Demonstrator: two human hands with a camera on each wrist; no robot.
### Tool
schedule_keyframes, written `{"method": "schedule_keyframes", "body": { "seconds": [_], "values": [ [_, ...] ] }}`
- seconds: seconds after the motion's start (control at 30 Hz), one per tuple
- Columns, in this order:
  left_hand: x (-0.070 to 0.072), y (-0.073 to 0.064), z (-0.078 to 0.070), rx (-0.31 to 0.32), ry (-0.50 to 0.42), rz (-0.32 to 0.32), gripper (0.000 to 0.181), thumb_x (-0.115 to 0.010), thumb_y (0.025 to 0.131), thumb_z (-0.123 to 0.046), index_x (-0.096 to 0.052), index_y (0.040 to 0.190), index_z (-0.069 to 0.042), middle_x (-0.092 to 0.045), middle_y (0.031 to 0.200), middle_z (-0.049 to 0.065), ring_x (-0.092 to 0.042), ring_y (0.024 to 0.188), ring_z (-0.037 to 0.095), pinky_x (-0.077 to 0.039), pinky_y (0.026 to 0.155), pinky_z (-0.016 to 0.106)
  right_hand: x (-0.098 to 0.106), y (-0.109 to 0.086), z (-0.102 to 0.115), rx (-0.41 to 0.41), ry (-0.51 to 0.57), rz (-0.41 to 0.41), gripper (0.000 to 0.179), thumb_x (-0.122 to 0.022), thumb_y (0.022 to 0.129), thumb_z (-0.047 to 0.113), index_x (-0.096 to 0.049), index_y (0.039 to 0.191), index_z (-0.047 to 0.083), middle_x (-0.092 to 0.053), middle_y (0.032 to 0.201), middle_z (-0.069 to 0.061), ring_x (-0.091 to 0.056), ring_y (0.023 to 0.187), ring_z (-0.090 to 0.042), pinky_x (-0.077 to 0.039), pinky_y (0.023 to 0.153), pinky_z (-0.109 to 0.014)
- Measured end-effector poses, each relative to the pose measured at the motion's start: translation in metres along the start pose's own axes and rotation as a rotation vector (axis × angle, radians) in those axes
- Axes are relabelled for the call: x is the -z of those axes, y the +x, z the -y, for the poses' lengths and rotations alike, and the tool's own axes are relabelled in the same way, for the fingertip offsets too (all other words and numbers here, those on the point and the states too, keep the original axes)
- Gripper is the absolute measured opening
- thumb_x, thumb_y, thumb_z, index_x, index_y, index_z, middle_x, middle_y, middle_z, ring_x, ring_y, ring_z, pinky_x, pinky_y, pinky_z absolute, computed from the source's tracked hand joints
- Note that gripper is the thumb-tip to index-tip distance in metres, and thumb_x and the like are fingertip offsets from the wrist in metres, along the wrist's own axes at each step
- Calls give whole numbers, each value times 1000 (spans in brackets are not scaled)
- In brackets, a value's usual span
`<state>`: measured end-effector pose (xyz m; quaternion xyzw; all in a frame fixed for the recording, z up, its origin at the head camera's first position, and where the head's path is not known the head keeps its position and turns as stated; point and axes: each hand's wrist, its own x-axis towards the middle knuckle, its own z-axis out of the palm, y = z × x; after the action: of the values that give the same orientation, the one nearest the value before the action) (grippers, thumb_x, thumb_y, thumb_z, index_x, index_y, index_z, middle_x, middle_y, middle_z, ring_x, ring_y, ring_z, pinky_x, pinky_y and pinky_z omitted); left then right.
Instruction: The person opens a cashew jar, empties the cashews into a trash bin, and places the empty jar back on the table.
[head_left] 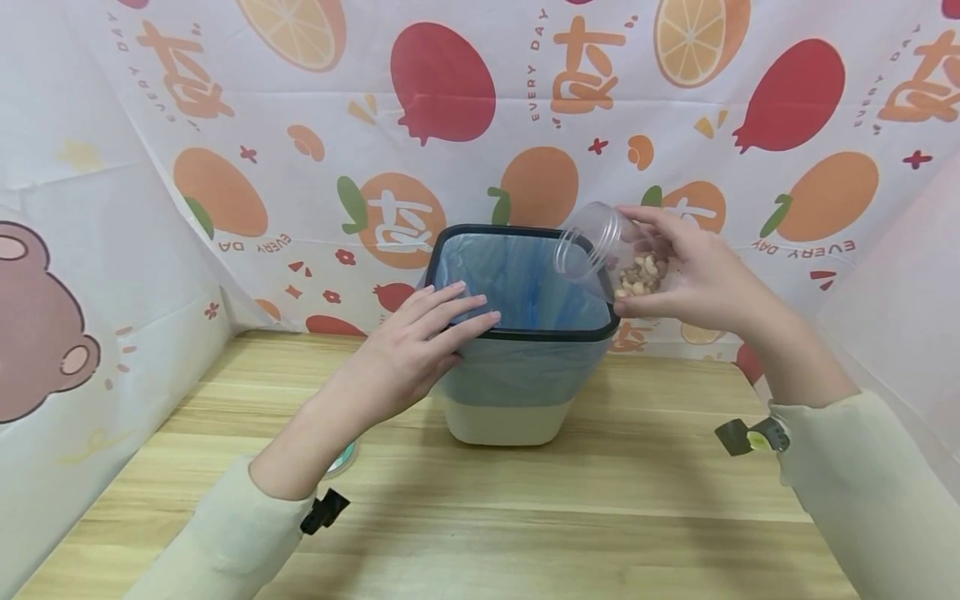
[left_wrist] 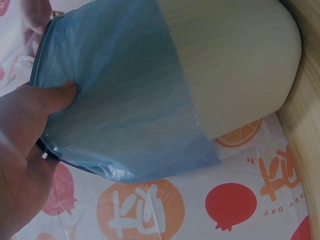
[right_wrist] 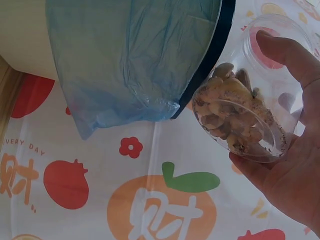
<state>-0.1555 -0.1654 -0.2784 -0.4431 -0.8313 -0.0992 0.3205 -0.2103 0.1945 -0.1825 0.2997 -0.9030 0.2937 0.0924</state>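
Observation:
A cream trash bin (head_left: 504, 423) stands upright on the table, lined with a translucent blue bag (head_left: 517, 371) folded over its black rim (head_left: 555, 335). My left hand (head_left: 416, 342) grips the rim at the front left, fingers over the inside and thumb (left_wrist: 62, 95) against the bag outside. My right hand (head_left: 693, 271) holds a clear plastic jar (head_left: 600, 233) on its side, its open mouth over the bin's right part. Nuts (right_wrist: 232, 107), some looking like cashews, lie in the jar near its base. The bottom of the bin is hidden.
A round lid-like disc with a teal face (head_left: 343, 460) lies on the wooden table (head_left: 480, 525), partly hidden under my left forearm. A fruit-printed cloth (head_left: 465, 167) hangs close behind the bin. White cloth with a bear print (head_left: 37, 325) borders the left side.

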Motion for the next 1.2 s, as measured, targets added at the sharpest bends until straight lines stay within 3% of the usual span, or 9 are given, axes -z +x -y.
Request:
{"method": "schedule_keyframes", "body": {
  "seconds": [0.43,0.77,1.07,1.2],
  "values": [
    [1,-1,-1,10,2,9,80,-83,80,-6,-47,149,-22,-51,149,7,-39,143,33,-33,116,50,1,14,1,33,-81,36,101,-93,69,27,-37,152,35,-58,138,-7,-55,127,-27,-46,97,-53],
    [1,-1,-2,10,10,4,80,-84,79,-6,-48,149,-22,-50,149,6,-39,143,33,-34,116,51,0,25,8,99,-193,38,99,-92,69,24,-39,152,33,-60,124,-5,-55,102,-22,-50,76,-41],
    [1,-1,-1,14,17,6,78,-82,81,-5,-48,149,-22,-50,150,6,-37,145,30,-33,117,50,-1,38,9,90,-240,59,100,-92,69,26,-38,153,30,-55,139,-7,-53,123,-29,-51,92,-53],
    [1,-1,-1,13,16,-2,78,-82,80,-5,-49,148,-22,-50,150,6,-37,145,30,-34,115,52,-1,42,11,114,-272,72,98,-92,70,24,-39,153,29,-56,139,-8,-53,124,-30,-49,95,-54]
  ]
}}
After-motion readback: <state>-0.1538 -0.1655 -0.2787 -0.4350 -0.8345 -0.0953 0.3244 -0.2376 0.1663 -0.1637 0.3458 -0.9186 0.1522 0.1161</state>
